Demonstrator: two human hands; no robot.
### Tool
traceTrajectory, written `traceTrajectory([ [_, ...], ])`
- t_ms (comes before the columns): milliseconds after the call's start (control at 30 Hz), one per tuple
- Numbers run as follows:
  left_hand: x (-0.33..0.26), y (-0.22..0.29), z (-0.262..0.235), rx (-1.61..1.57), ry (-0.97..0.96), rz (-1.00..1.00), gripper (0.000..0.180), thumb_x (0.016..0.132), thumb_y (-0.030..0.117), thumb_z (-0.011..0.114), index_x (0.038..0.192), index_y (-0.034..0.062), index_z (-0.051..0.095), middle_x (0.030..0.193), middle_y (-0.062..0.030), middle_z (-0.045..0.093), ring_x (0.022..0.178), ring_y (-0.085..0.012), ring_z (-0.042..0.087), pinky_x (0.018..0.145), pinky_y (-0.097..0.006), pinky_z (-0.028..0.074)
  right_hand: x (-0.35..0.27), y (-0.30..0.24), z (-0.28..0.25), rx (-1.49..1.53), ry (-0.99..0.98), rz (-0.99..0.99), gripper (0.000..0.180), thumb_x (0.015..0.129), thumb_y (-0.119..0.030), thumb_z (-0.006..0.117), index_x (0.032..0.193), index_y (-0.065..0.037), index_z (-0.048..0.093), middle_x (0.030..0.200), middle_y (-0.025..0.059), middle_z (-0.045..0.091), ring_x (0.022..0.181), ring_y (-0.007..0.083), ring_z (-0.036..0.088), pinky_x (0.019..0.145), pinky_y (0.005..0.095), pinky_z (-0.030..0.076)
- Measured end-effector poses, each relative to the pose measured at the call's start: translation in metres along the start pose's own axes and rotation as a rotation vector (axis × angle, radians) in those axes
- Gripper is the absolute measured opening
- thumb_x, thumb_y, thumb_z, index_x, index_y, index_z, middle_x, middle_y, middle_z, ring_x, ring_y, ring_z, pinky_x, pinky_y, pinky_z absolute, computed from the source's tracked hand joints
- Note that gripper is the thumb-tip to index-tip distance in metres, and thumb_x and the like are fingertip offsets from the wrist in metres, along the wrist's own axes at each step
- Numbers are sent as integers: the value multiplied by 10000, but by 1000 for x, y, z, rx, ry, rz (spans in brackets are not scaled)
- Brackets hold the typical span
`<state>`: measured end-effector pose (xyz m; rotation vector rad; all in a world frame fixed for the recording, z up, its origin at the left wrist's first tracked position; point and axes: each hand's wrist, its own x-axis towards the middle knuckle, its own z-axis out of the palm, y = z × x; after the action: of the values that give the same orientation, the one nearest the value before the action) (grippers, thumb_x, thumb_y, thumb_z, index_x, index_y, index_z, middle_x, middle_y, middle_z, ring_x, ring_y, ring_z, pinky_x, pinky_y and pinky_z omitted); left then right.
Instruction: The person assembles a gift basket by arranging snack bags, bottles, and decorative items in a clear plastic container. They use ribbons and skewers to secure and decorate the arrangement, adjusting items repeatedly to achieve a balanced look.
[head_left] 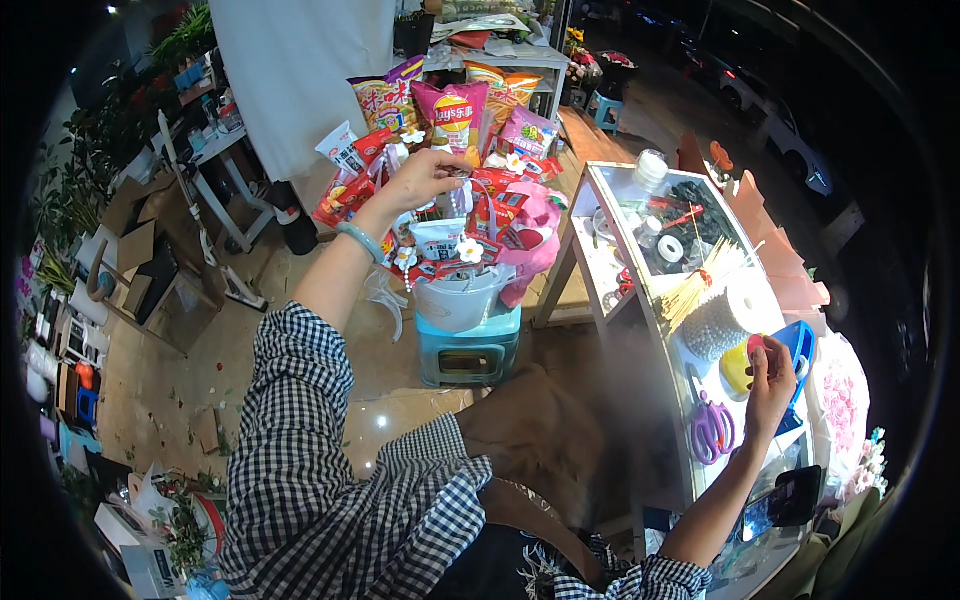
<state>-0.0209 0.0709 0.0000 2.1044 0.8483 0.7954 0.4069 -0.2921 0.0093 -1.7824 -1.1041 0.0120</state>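
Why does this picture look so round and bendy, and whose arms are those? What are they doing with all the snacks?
The picture comes from a wide camera worn on a person's head, looking down, so edges curve. The arms are that person's own. The left hand reaches into a snack bouquet: bags of chips and sweets with little white flowers, standing in a grey bucket on a teal stool. The right hand pinches something small and pink above a white table, beside a yellow tape roll. Purple scissors, wooden sticks and a phone lie there too.

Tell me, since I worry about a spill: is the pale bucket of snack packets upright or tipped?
Upright: the bucket sits level on the teal stool, packets standing out its top.
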Motion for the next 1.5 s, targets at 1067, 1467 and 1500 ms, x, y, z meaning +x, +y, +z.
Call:
traceTrajectory([
  [1067,-122,105,218,-209,-61,331,250,858,186,639,1042,18,629,919,-100,638,798,-171,645,698,-285,515,67,34,43,-378,-152,-132,889,682,-220,734,1429,-70,275,1253,268,440,1187,414,449,1007,444,368],
  [1467,-120,124,277,-700,-301,68,264,906,182,591,1115,20,605,951,-76,663,841,-134,640,739,-270,520,39,-5,-5,416,145,-65,835,729,-141,739,1421,-55,279,1236,156,472,1099,269,517,950,364,410],
  [1500,-113,126,279,-779,-301,56,270,919,188,574,1123,12,599,959,-74,660,850,-131,639,744,-262,516,35,-8,-9,639,125,-53,804,752,-118,715,1422,-54,275,1216,158,481,1053,239,549,902,352,445],
])
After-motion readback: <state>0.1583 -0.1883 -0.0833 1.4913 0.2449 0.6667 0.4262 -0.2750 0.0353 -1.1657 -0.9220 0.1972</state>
